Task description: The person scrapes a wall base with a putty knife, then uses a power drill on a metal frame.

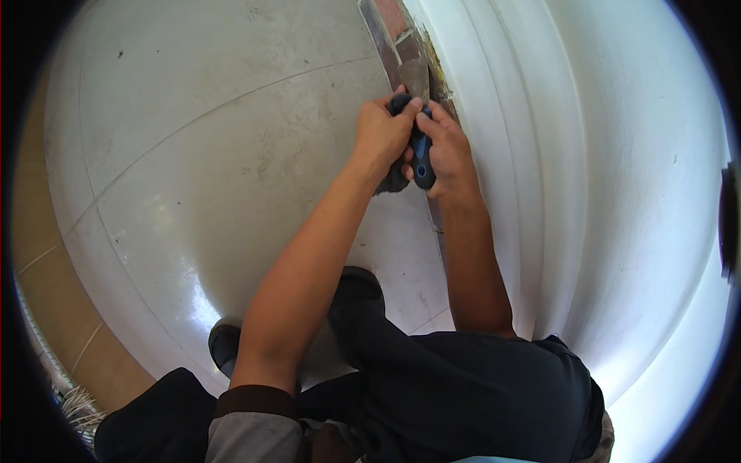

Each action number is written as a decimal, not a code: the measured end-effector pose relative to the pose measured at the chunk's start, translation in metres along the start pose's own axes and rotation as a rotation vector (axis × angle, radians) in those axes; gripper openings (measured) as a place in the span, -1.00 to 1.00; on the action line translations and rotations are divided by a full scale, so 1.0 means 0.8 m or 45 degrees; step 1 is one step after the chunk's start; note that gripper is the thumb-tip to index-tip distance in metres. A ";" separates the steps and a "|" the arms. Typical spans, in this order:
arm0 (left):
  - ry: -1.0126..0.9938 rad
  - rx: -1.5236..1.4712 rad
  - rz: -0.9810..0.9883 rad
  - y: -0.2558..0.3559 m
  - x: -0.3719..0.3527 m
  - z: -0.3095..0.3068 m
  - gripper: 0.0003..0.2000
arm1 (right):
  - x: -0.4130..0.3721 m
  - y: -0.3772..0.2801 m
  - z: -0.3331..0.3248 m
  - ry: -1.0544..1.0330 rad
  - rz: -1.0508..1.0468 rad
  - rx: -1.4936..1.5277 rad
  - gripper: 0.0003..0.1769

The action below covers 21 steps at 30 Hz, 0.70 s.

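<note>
Where the pale tiled floor meets a ribbed white wall panel, both hands grip one scraper at the upper middle of the head view. Its long axis runs nearly straight away from the person, along the seam between floor and panel. The blue and black handle has its butt end toward the person, and the grey metal blade points away, lying on the brick-red strip at the panel's foot. The left hand wraps the top of the handle from the floor side, fingers curled and pressed together, fingertips near the base of the blade. The right hand closes on the handle from the panel side, fingers curled tight around it. A dark shoe rests on the floor below the hands, between the forearms.
</note>
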<state>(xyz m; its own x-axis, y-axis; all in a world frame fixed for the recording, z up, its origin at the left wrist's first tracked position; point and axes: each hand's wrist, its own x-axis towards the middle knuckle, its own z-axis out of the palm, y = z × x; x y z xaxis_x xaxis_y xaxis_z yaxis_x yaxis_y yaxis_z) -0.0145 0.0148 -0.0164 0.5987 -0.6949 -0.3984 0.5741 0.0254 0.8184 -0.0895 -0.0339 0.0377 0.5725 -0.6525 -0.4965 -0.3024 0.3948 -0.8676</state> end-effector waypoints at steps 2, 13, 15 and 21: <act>-0.036 -0.044 -0.118 0.006 -0.001 -0.002 -0.70 | 0.011 -0.001 -0.006 0.001 0.016 -0.043 -0.79; -0.089 0.006 -0.188 0.032 -0.003 -0.009 -0.72 | 0.010 0.002 -0.007 -0.042 0.036 0.069 -0.80; -0.036 -0.021 -0.021 0.001 0.002 -0.015 -0.73 | 0.009 0.001 -0.008 -0.093 0.042 0.115 -0.81; 0.238 -0.712 -0.070 -0.038 -0.010 -0.034 -0.67 | -0.111 0.000 -0.008 0.032 0.040 -0.103 -0.66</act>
<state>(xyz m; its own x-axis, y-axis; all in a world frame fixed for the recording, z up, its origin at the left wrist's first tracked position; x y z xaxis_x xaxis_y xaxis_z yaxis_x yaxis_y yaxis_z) -0.0217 0.0388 -0.0493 0.6186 -0.5689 -0.5419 0.7841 0.4028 0.4722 -0.1451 0.0197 0.0818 0.5424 -0.6573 -0.5232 -0.3812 0.3625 -0.8505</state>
